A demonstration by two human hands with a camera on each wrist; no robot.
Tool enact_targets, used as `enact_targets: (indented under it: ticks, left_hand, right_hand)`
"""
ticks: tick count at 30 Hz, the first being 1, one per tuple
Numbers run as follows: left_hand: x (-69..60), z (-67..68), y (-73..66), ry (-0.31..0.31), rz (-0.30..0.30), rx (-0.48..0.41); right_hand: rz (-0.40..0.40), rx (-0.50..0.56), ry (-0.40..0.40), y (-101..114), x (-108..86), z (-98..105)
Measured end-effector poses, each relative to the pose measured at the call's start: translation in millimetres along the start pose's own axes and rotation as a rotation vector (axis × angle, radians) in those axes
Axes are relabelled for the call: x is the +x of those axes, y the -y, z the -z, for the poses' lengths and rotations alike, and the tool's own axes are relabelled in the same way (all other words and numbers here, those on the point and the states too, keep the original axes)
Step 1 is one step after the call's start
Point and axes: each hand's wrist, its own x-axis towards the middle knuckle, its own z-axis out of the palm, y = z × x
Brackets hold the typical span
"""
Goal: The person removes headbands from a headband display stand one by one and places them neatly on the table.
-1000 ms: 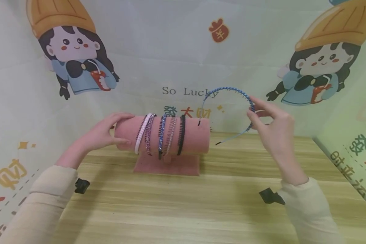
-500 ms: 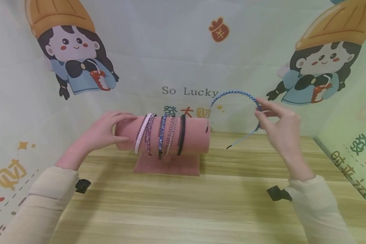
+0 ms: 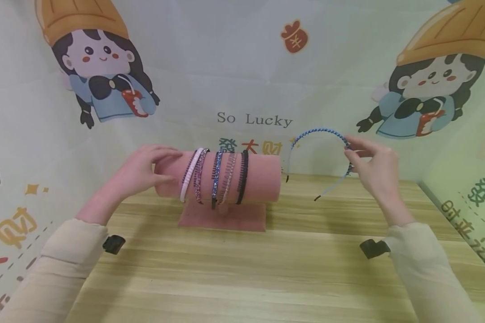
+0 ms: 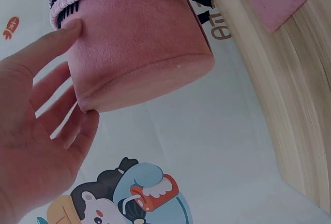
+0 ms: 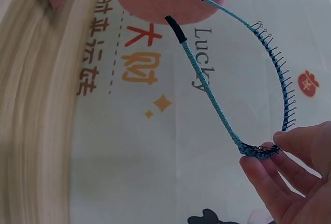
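Note:
My right hand (image 3: 375,172) pinches a blue headband (image 3: 322,131) with small wire teeth between thumb and fingertips, off the right end of a pink cylindrical headband stand (image 3: 262,177). The headband's two black-tipped ends point toward the stand and stay apart from it in the head view. My left hand (image 3: 137,172) grips the stand's left end, thumb on the near side and fingers over the far side. On the cylinder sit several headbands: a white headband (image 3: 188,177), a pink glittery one, a blue glittery headband (image 3: 216,179), a pale toothed one and a black headband (image 3: 244,177).
The stand's flat pink base (image 3: 222,220) rests on a wood-grain table (image 3: 242,278). A printed cloth (image 3: 226,54) with cartoon figures and lettering hangs behind and along both sides. Black pieces (image 3: 114,244) show at both sleeve cuffs.
My right hand has moved right and slightly down with the blue headband, away from the stand's end. My left hand keeps its grip on the stand. The head view has shifted slightly.

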Motion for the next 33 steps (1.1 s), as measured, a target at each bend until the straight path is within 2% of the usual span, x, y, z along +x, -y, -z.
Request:
enact_targets:
  ticks: [7, 16, 27, 33]
  left_hand:
    - [-1.9, -0.7, -0.8, -0.023, 0.052, -0.001]
    - [-8.7, -3.4, 0.2, -0.044, 0.161, -0.067]
    - [-15.5, -3.2, 6.9, -0.030, 0.215, -0.121]
    - [-16.2, -2.0, 8.8, -0.018, 0.226, -0.111]
  right_hand:
    - [-0.061, -0.039, 0.073, -20, 8.7, -6]
    - [-0.073, -0.070, 0.121, -40, 18.1, -14]
    - [-0.036, -0.159, 0.132, -48, 29.2, -23]
    - [-0.025, -0.178, 0.122, -53, 34.3, -30]
